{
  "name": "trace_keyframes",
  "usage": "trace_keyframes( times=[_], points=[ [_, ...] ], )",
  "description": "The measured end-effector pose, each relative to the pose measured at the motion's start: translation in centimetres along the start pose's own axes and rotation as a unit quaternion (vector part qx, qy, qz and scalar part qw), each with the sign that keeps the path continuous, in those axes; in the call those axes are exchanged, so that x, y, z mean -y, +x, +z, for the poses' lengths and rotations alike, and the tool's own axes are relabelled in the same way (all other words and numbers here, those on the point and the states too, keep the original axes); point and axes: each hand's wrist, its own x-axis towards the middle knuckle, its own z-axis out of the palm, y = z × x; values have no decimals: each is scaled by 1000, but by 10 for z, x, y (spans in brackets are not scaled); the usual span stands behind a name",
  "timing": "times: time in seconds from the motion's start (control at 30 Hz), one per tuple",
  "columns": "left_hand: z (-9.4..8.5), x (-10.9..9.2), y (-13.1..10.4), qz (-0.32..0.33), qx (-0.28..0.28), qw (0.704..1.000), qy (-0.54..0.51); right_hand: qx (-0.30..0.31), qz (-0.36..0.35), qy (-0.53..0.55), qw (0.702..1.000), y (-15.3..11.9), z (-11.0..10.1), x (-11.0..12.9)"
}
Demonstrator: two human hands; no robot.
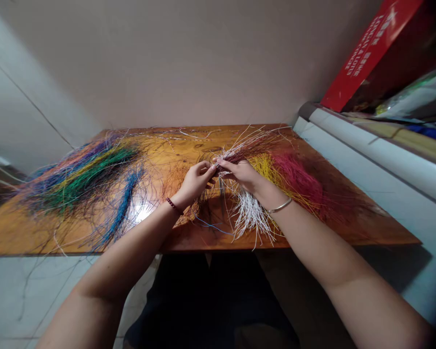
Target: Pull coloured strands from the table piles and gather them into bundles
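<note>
The right hand (242,175) grips a brown-and-white strand bundle (247,149) above the surface (160,157); the left hand (196,181) pinches its end. Blue strands (122,208) lie near the front edge.

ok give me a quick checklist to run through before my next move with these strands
1. Right hand on the dark red and white strands: ok, it grips them.
2. Left hand pinching them too: cannot tell; its fingertips meet the strands, but the contact is too small to make out.
3. White bundle out from under the right hand: not ok, it lies below that hand and wrist in view.
4. Blue bundle apart from the left hand: ok.
5. Loose strands all on the table: not ok, some hang past its near edge.
</note>
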Motion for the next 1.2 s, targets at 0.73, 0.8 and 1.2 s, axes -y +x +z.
trace_keyframes(
  times=[0.73,0.8,1.2],
  points=[
    [-3,7,6,93,-62,991,72,-39,21,15,999,-2,2,0],
    [-3,9,6,91,-47,993,67,-42,19,14,999,-2,2,0],
    [-2,0,4,20,-116,990,-79,-44,5,8,999,3,0,-5]
  ],
)
